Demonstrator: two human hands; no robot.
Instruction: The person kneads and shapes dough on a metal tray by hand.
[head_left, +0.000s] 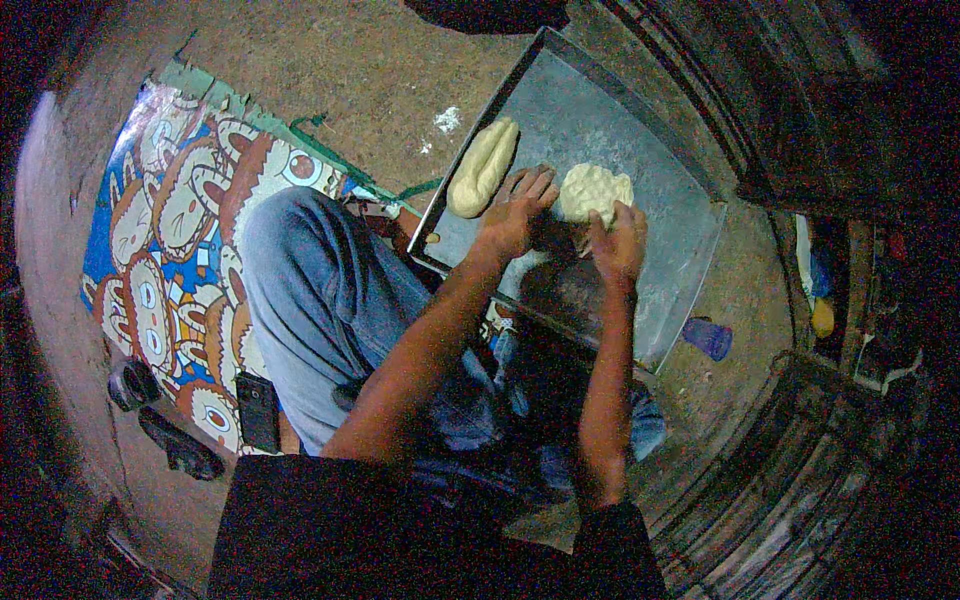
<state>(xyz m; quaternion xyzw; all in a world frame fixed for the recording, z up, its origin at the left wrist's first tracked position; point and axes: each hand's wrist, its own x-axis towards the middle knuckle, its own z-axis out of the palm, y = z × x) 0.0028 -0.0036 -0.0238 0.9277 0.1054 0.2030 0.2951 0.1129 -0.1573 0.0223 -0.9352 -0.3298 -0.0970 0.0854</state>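
Note:
A large metal tray (680,270) lies on the ground in front of me. On it rests a flattened round piece of dough (597,190) with a bumpy top. To its left, near the rim, is a long folded roll of dough (484,168). My left hand (517,212) is open over the tray between the two pieces, palm down, its fingers stretched toward the flat one. At the near right edge of the flat dough, my right hand (618,243) is closed, thumb and fingers on the rim. Its fingertips are partly hidden.
A cartoon-printed mat (150,215) is under my bent knee at left, with a dark phone (259,412) on it. Dark sandals (180,443) lie beside it. Right of the tray is a purple cup (707,338). Slatted dark structures (790,480) stand along the right.

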